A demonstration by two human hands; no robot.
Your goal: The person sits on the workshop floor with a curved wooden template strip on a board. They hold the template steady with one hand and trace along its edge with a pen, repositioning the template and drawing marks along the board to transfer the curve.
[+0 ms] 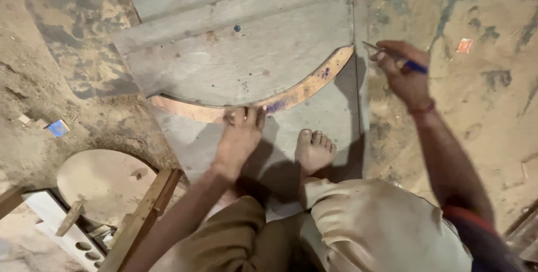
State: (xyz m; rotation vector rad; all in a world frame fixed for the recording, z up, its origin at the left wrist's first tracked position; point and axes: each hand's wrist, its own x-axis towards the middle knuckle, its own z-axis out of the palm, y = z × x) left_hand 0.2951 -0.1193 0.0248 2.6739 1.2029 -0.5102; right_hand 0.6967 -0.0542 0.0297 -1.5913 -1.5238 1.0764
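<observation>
Left hand [241, 134] pressed flat, fingers spread, on the curved strip [291, 98] lying across the board [246, 53]; right hand [404, 73] gripped a pen [412, 65] at the strip's end. A bare foot [314, 150] stood beside the left hand.

A curved strip of orange-brown wood [291, 97] carries purple-blue smudges. Under it lies a grey, speckled wooden board [241, 53]. The right hand [404, 75] holds a blue-barrelled pen [413, 67]; a red band circles that wrist. At nine o'clock sits a small blue scrap [58, 128], possibly paper.
</observation>
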